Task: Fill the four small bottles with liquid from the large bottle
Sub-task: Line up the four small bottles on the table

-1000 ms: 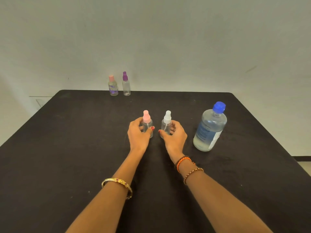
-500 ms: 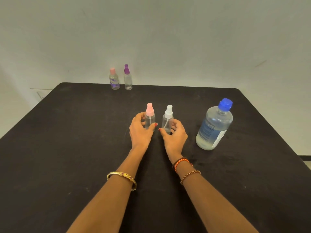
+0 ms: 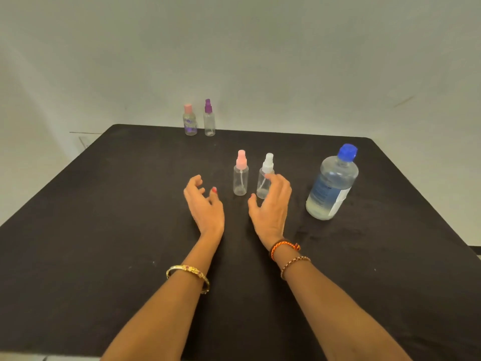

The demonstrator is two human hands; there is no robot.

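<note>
Two small clear spray bottles stand upright mid-table: one with a pink cap (image 3: 240,175) and one with a white cap (image 3: 265,178). My left hand (image 3: 204,204) hovers left of the pink one, fingers loosely curled, holding nothing. My right hand (image 3: 272,204) sits just in front of the white one, fingers relaxed and apart from it, partly covering its right side. The large clear bottle with a blue cap (image 3: 331,183) stands to the right, partly filled. At the far edge stand a pink-capped bottle with a purple label (image 3: 190,121) and a purple-capped bottle (image 3: 209,118).
The black table (image 3: 104,217) fills the view, with its far edge against a plain pale wall (image 3: 260,61). My wrists carry a gold bangle and beaded bracelets.
Both hands have let go of the pink-capped and white-capped bottles and drawn back; the left hand moved leftward. The two bottles stay standing.
</note>
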